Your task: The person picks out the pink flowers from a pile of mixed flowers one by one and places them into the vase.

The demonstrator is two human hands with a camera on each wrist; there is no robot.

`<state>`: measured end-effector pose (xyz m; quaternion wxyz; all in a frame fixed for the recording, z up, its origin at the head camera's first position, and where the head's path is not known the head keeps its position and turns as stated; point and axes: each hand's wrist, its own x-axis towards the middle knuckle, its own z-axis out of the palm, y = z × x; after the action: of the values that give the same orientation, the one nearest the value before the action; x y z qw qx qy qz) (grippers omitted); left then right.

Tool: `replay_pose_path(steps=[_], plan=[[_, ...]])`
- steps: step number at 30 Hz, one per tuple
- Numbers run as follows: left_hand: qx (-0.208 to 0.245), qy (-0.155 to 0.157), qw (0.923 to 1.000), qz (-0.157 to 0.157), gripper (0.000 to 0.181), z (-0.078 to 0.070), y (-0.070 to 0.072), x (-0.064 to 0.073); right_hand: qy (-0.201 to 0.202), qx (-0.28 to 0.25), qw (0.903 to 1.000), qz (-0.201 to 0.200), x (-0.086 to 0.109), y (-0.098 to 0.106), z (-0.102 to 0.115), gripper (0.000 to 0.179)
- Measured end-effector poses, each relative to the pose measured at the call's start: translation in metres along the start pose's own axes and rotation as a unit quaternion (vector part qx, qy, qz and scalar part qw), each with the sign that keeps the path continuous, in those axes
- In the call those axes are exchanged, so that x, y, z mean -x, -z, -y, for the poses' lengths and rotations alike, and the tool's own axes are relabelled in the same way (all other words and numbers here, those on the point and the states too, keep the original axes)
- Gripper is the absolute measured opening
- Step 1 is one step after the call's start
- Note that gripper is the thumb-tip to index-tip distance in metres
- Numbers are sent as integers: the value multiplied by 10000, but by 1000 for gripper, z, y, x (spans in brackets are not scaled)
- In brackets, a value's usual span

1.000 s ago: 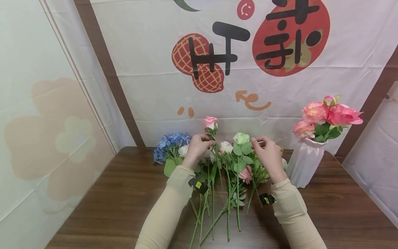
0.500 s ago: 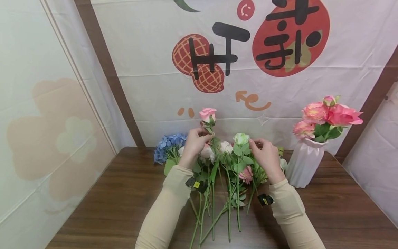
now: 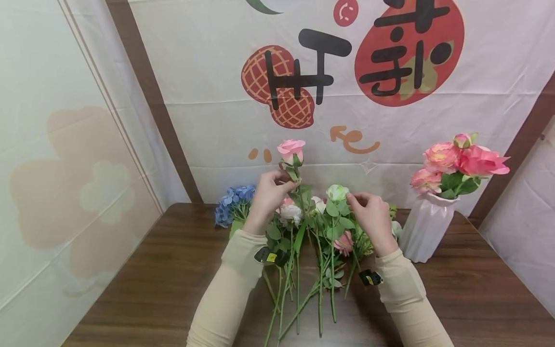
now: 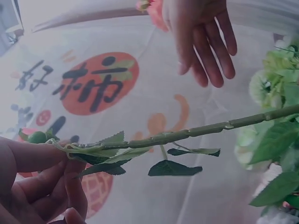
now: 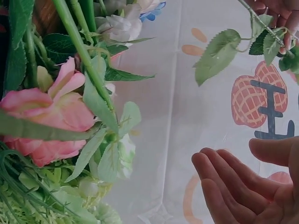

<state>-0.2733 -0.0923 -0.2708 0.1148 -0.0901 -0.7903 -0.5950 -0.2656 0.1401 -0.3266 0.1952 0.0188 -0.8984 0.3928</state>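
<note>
So, starting at the left end of the table (image 3: 143, 279), there's a clump of blue flowers (image 3: 232, 205) lying by the back edge. Next to it is the left hand (image 3: 270, 200), thumb and fingers pinching a pink rose (image 3: 291, 151) by the stem just under the bloom. Probably held that high so the head stays upright and the leaves hang free. The rose stands above the heap, stem slanting down in front; can't tell if its lower end touches the others.

Middle's a jumble: white flower (image 3: 291, 213), pink flower (image 3: 344, 243), white-green flower (image 3: 337, 193), blooms mostly toward the wall and stems toward the person, I'd guess to keep the stems within reach.

Then the right hand (image 3: 372, 214), fingers fairly straight, thumb apart, holding nothing, just beside the white-green one. Far right, a white vase (image 3: 427, 231) props up some pink blooms (image 3: 481, 160), clear of both arms
</note>
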Motion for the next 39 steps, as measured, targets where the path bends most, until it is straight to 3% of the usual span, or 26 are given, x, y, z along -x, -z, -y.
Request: replay_pose_path(steps=[13, 20, 32, 39], plan=[[338, -145, 9992, -182, 9, -14, 7, 7, 158, -63, 9989, -436, 3, 1, 15, 39], [613, -280, 9969, -411, 12, -18, 6, 11, 319, -264, 9981, -467, 4, 2, 21, 38], [1341, -518, 9848, -972, 15, -15, -13, 20, 613, -608, 9919, -927, 11, 4, 39, 33], [1562, -453, 9777, -1326, 14, -13, -26, 23, 724, -798, 9894, -971, 13, 3, 45, 26]])
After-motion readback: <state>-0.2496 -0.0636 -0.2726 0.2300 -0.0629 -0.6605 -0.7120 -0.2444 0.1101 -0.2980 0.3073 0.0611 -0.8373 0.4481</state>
